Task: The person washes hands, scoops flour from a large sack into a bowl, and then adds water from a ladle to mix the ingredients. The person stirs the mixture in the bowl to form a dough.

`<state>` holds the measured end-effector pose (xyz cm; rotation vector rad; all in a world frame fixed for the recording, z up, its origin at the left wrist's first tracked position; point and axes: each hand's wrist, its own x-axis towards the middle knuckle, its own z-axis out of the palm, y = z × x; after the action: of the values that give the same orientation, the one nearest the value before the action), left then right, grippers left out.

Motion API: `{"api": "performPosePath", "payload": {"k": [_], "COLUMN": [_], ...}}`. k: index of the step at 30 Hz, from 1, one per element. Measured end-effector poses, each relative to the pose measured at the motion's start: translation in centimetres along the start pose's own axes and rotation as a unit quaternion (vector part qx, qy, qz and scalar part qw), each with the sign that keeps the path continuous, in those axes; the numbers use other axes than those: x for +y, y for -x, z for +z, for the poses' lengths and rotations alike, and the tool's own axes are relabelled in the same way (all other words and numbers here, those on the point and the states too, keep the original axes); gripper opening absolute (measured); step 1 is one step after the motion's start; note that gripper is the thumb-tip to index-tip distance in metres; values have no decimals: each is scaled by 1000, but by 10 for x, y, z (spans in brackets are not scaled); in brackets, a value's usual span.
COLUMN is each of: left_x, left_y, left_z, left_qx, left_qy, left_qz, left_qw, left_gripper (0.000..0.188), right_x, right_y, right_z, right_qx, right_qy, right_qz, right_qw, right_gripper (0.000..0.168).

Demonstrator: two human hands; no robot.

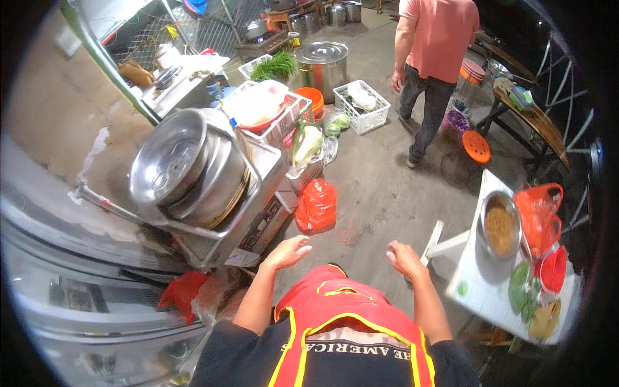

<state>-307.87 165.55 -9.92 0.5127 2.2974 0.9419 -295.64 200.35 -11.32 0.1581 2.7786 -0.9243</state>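
Note:
Both hands are held out in front of my red apron (333,290) with yellow trim. My left hand (290,251) is empty, its fingers loosely bent and a gap beside the thumb. It is nearest a red plastic bag (316,205) standing on the floor, and does not touch it. My right hand (404,259) also holds nothing that I can see, its fingers partly curled. To its right stands a white-topped table (483,285) with a metal bowl (502,225) of brown food, an orange-red plastic bag (537,217), a red container (552,270) and green leaves (522,290).
Large metal basins (169,159) lean on a metal unit (261,193) at left. Beyond are white crates (362,107), a cabbage (308,142), green stalks (275,66) and a lidded steel pot (321,67). A person (433,63) stands ahead, near an orange stool (476,146).

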Motion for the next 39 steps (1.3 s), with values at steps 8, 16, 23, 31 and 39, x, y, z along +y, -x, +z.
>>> {"api": "performPosePath", "payload": {"k": [8, 16, 23, 31, 39], "left_x": [30, 166, 222, 331, 296], "left_y": [-282, -527, -720, -894, -1197], "left_z": [-35, -76, -75, -102, -106], "left_qx": [-98, -96, -69, -89, -160], "left_qy": [-155, -128, -59, -162, -259], "left_qz": [11, 92, 133, 63, 161], "left_qw": [983, 983, 987, 981, 939], "left_gripper": [45, 43, 44, 44, 47], "right_x": [135, 228, 359, 496, 649], "right_y": [-182, -264, -370, -537, -684], "right_z": [-88, -210, -276, -437, -606], "right_qx": [69, 97, 48, 125, 353], "right_qy": [-2, -34, -56, -20, -3], "right_qz": [93, 285, 315, 314, 344], "right_qw": [993, 953, 946, 941, 870], "right_gripper": [25, 27, 28, 24, 18]}}
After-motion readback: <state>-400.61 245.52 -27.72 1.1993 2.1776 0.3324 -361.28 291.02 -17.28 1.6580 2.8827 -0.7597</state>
